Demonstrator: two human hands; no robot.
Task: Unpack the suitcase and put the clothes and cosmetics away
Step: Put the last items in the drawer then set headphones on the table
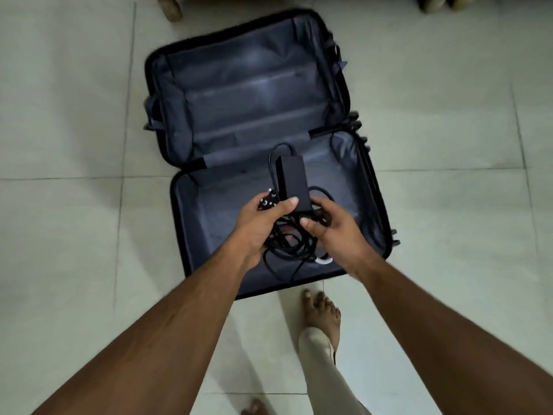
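Two hands (299, 232) around charger (291, 182) over open suitcase (254, 94)

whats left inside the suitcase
Both halves of the open suitcase show only bare dark lining. The black charger with its tangled cable is held above it by the left hand and right hand, which hide a patch of the near half.

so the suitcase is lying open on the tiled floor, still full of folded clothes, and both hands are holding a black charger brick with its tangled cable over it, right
Not quite. The head view shows the suitcase open on the tiled floor, but both halves show only bare dark lining, no folded clothes. The rest holds: the left hand and right hand hold the black charger brick with its tangled cable over it.
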